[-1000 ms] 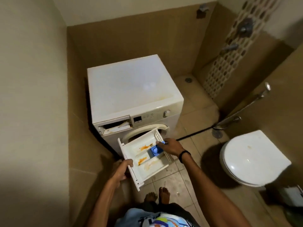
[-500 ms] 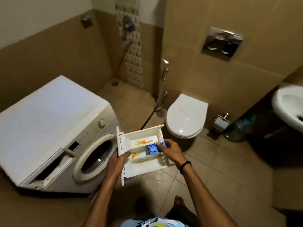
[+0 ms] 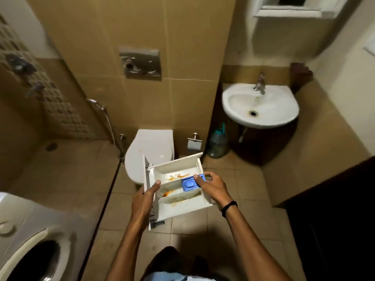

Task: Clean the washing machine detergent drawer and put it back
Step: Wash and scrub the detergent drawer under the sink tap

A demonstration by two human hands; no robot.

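I carry the white detergent drawer in front of me, out of the washing machine, which stands at the lower left. Orange and brown residue stains its compartments, and a blue insert sits in the middle one. My left hand grips the drawer's front-panel end, thumb inside the tray. At the opposite end my right hand grips the drawer, its thumb lying on the blue insert.
A white wash basin with a tap hangs on the wall at the upper right. The toilet with closed lid is straight ahead, a spray hose to its left, a water bottle to its right. A dark door is at right.
I have turned right, away from the washing machine, with the drawer in both hands. The machine has slid to the lower left and the basin has come into view.
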